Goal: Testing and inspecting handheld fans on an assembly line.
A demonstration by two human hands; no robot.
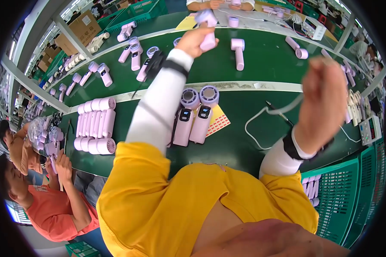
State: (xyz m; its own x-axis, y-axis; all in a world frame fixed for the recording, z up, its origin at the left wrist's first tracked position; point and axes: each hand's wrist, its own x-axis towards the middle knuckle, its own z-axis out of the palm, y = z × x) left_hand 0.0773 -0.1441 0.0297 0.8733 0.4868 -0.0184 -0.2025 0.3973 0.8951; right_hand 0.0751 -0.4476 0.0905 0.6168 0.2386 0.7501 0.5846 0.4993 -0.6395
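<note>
My left hand [192, 42] reaches out over the green belt, wrapped round a pale pink handheld fan [208, 39] with a lilac head. My right hand [324, 105] is raised at the right, beside a grey-white cable [286, 108]; motion blurs its fingers, so whether they hold anything cannot be made out. On the bench between my arms lie two pink fans with lit displays, a left one [183, 127] and a right one [201, 124]. Beneath them is a yellow sheet of red stickers [218, 121]. My left sleeve partly hides another pink shape beside them.
Stacked pink fans [95, 125] stand left on the bench. More fans, among them one single fan [238, 54], lie along the belt [261, 64]. A small meter box [370, 129] and a green crate [334, 199] are at my right. A person in orange [58, 210] works at my left.
</note>
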